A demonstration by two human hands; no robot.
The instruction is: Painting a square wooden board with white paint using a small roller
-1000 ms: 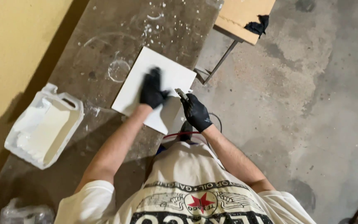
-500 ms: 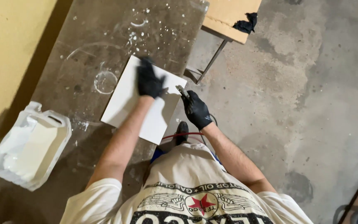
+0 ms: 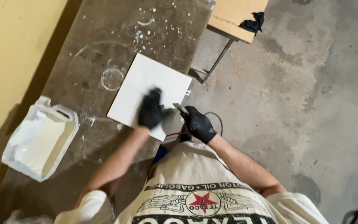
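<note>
A white square tile (image 3: 146,87) lies flat on a dark, paint-spattered bench top (image 3: 117,45). My left hand (image 3: 151,109), in a black glove, presses down on the tile's near corner. My right hand (image 3: 198,123), also gloved in black, grips a small metal tool (image 3: 180,108) whose tip meets the tile's near right edge. A red and a black cord (image 3: 212,120) run beside that hand.
A cut-open white plastic jug (image 3: 42,139) lies on the bench at the left. A yellow wall (image 3: 13,54) borders the bench. A wooden board (image 3: 233,14) with a black cloth (image 3: 252,23) sits on a metal-legged stand at the top. Grey concrete floor (image 3: 303,95) spreads right.
My left hand has slid from the tile's far part back toward its near corner. The right hand stays at the tile's right edge with the tool.
</note>
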